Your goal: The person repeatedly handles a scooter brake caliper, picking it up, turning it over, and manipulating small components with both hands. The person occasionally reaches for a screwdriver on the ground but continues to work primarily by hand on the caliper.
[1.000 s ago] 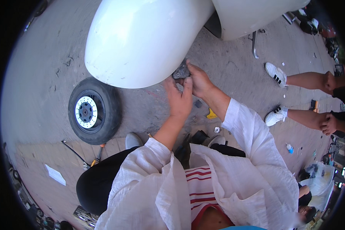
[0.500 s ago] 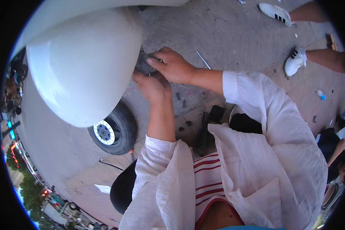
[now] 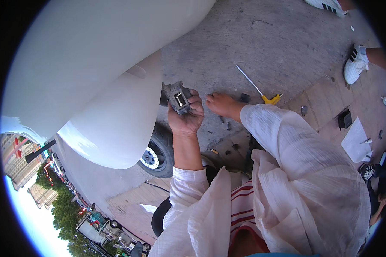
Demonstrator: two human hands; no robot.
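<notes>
My left hand (image 3: 188,118) is raised beside the white fender (image 3: 111,124), palm up. Its fingers wrap round a grimy grey brake caliper (image 3: 179,98), whose rectangular opening shows bright metal inside. To the right, apart from the caliper, is my right hand (image 3: 224,105). Its fingers curl together, and what they hold, if anything, is hidden. Just past that wrist shows a small dark block (image 3: 245,97). Below the fender, partly covered by it, lies a wheel (image 3: 162,156) with a black tyre and a silver brake disc.
A yellow-handled hex wrench (image 3: 270,100) lies on the pavement to the right. Further right are a black open box (image 3: 344,119) and a white sheet (image 3: 356,141) with small parts. Another person's white shoe (image 3: 355,66) stands at the right edge. A three-wheeled vehicle (image 3: 116,233) is at lower left.
My right hand has come off the caliper and moved right and down. My left hand keeps the caliper, now turned with its opening in sight. The view has shifted.
</notes>
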